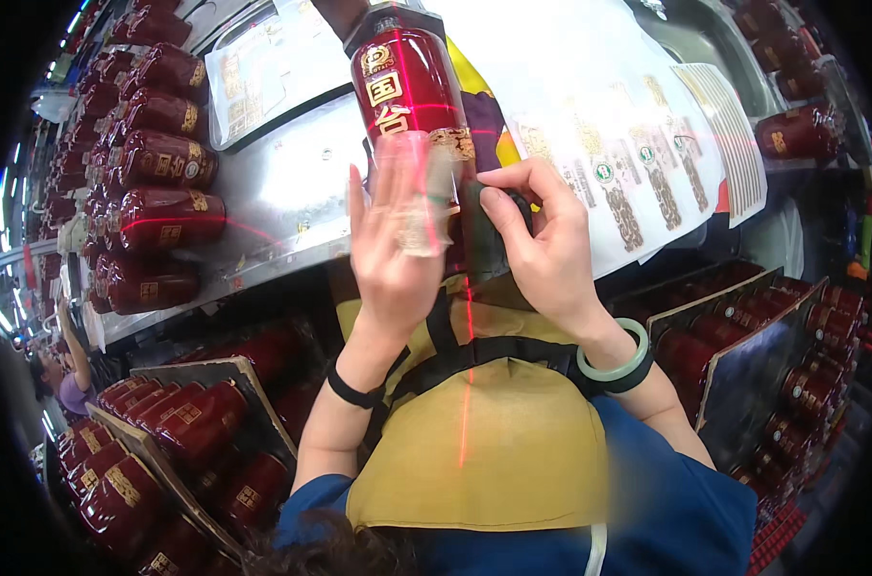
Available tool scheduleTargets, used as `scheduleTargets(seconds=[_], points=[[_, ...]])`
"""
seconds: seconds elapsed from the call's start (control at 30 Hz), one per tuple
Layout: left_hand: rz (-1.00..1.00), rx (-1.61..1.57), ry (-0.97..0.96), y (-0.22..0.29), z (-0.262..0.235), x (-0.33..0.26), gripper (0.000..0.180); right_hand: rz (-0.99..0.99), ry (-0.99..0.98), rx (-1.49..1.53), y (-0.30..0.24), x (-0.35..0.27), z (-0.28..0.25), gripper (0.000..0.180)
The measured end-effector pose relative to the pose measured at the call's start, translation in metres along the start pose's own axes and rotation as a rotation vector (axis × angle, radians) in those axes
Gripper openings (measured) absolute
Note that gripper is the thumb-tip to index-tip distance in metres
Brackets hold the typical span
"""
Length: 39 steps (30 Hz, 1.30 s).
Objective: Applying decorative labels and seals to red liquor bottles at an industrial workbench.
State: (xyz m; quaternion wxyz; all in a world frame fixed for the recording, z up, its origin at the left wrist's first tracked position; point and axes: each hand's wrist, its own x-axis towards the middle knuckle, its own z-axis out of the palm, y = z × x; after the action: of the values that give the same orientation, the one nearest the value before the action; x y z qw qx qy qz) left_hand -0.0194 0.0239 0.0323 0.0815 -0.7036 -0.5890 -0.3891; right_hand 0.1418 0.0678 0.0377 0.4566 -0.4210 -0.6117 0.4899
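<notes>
A dark red glass bottle [412, 82] with gold markings lies in front of me, its neck end away from me, resting at the worktop's near edge. My left hand [398, 240] is over its near part, fingers stretched forward and smeared by motion. Along these fingers shows a pale label strip [424, 216] with a green trace, blurred; it seems held there. My right hand [549, 230] pinches a dark, flat scraper-like piece [491, 230] between thumb and fingers, beside the bottle's right side. The bottle's near end is partly hidden by my hands.
Right of the bottle, a white sheet [614, 106] carries several gold label strips with green dots. A tray [263, 72] with label sheets lies left. Red bottles [172, 219] line the worktop's left side; crates [230, 370] of bottles stand both sides. A sink [695, 38] is far right.
</notes>
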Motion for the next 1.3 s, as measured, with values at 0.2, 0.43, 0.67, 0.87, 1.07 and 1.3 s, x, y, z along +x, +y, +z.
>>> scheduleTargets(seconds=[0.2,0.43,0.67,0.87,1.07,1.3], points=[[-0.145,-0.179,0.082,-0.01,-0.002,-0.012,0.057,0.065,0.0,0.025,-0.004,0.0,-0.001,0.011],[0.07,0.073,-0.078,0.001,-0.003,0.007,0.068,0.03,0.014,0.012,-0.001,0.003,-0.001,0.011],[-0.154,-0.056,0.067,0.002,-0.007,-0.011,0.07,0.107,-0.021,0.04,-0.001,0.004,-0.006,0.011],[-0.08,0.023,0.01,-0.01,-0.006,-0.011,0.064,0.126,-0.007,-0.134,0.009,0.006,-0.018,0.012],[-0.141,-0.042,-0.008,-0.015,-0.009,-0.022,0.065,0.074,-0.018,0.047,-0.019,0.0,-0.007,0.012],[-0.233,-0.173,-0.053,-0.024,-0.014,-0.024,0.069,0.059,0.017,-0.155,-0.015,0.002,-0.009,0.009]])
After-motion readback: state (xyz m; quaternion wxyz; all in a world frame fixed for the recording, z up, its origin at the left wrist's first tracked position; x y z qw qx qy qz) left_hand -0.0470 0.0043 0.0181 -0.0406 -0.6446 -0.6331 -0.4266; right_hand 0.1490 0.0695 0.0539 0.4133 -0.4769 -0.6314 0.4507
